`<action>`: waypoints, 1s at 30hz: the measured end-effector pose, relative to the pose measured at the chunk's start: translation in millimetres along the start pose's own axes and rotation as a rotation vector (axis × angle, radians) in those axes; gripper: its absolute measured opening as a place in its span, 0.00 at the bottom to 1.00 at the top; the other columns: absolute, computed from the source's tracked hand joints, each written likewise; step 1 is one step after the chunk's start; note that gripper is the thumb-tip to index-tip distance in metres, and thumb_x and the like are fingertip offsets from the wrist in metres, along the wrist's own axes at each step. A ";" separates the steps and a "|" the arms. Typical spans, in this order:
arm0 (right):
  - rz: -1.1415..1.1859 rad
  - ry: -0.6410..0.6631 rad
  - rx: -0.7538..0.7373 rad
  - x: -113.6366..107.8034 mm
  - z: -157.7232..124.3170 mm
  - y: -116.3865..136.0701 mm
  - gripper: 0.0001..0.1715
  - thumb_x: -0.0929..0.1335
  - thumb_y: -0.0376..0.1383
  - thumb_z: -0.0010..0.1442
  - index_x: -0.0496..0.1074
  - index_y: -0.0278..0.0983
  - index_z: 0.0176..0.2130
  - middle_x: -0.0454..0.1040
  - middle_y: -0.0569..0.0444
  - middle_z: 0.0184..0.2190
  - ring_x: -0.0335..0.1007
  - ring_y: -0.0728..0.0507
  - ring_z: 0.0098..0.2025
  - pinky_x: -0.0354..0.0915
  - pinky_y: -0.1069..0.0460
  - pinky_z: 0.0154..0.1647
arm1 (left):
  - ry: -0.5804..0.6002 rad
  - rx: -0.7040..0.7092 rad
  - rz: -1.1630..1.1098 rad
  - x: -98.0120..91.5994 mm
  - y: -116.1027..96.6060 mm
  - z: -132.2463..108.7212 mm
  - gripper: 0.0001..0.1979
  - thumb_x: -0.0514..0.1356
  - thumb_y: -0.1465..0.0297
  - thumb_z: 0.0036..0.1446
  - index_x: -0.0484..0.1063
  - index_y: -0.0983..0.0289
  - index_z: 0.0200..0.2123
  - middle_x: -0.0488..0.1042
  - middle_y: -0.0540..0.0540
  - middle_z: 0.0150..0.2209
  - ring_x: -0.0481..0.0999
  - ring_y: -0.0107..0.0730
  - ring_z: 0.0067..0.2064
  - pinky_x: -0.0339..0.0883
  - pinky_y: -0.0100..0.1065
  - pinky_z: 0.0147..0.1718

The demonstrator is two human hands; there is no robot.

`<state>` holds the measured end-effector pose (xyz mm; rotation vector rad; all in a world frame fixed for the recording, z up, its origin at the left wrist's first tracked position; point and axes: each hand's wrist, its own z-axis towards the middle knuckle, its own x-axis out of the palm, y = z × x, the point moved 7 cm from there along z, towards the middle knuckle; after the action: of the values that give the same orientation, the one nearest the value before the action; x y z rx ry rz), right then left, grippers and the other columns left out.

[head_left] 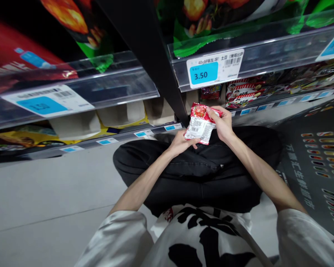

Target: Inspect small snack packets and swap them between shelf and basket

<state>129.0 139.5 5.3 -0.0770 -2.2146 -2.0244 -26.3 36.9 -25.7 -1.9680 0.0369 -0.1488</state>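
A small red and white snack packet [200,124] is held up in front of the lower shelf, above my crossed legs. Its printed side with a barcode faces me. My left hand [182,142] pinches the packet's lower left corner, thumb on the near face. On the upper right edge, my right hand [222,120] grips it with the thumb across the red part. The fingers behind the packet are hidden.
Price-tagged shelves [114,83] stand ahead, divided by a dark upright post [144,48]. Snack bags [243,92] sit low on the right, beside open cardboard boxes [122,113]. A grey slotted basket [300,185] stands close at my right.
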 end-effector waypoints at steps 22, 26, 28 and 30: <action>0.028 -0.136 0.083 -18.3 11.9 -17.5 0.08 0.75 0.37 0.48 0.77 0.40 0.32 0.75 0.58 0.26 0.70 0.47 0.30 0.70 0.48 0.38 | -0.235 0.369 0.474 -5.8 -22.2 -5.9 0.45 0.73 0.70 0.50 0.60 0.57 0.69 0.77 0.49 0.31 0.74 0.31 0.29 0.75 0.38 0.37; 0.131 -0.102 0.159 -15.1 11.2 -11.3 0.14 0.73 0.47 0.54 0.78 0.39 0.34 0.79 0.54 0.34 0.75 0.43 0.38 0.72 0.47 0.41 | -0.142 0.335 0.436 -1.6 -20.7 -8.4 0.42 0.69 0.68 0.56 0.58 0.57 0.71 0.79 0.48 0.31 0.75 0.31 0.27 0.74 0.35 0.35; 0.168 -0.049 0.216 -10.9 9.5 -8.0 0.24 0.70 0.56 0.57 0.78 0.39 0.36 0.79 0.52 0.36 0.76 0.41 0.41 0.73 0.46 0.41 | -0.087 0.323 0.400 0.4 -18.7 -9.3 0.36 0.63 0.66 0.62 0.57 0.57 0.71 0.80 0.50 0.32 0.78 0.32 0.29 0.75 0.35 0.38; 0.188 0.028 0.235 -4.7 7.1 -2.5 0.32 0.67 0.63 0.57 0.77 0.39 0.38 0.79 0.51 0.37 0.76 0.41 0.42 0.73 0.46 0.39 | -0.074 0.328 0.354 0.1 -18.7 -10.0 0.32 0.59 0.64 0.66 0.57 0.59 0.71 0.82 0.53 0.34 0.80 0.32 0.32 0.75 0.36 0.42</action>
<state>132.8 146.6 1.5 -0.2204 -2.3130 -1.6498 -28.2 35.0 -4.6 -1.6090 0.2932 0.1430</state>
